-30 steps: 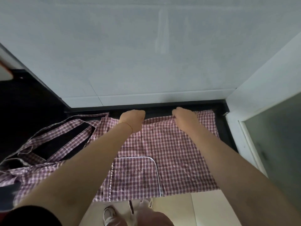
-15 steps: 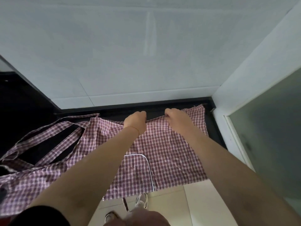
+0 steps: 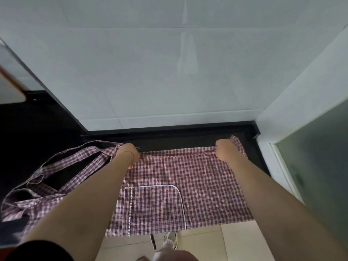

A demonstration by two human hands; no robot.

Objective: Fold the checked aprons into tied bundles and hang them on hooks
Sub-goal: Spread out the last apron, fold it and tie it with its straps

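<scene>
A red-and-white checked apron [image 3: 197, 181] lies spread on the dark counter [image 3: 169, 137], its lower part hanging over the front edge. A white-piped pocket [image 3: 156, 206] shows on its front. Its straps [image 3: 62, 166] trail off to the left over the counter. My left hand [image 3: 128, 153] grips the apron's far edge at the left, next to the straps. My right hand [image 3: 224, 149] grips the same far edge near the right corner. Both hands have curled fingers on the cloth, far apart from each other.
A white tiled wall [image 3: 169, 72] rises right behind the counter. A white frame with a frosted panel [image 3: 316, 166] closes the right side. Beige floor tiles [image 3: 216, 243] and a shoe [image 3: 170, 240] show below the hanging apron. A pale object [image 3: 11, 91] sits far left.
My hands have moved apart along the apron's far edge, the left toward the straps and the right toward the right corner, pulling the cloth flatter.
</scene>
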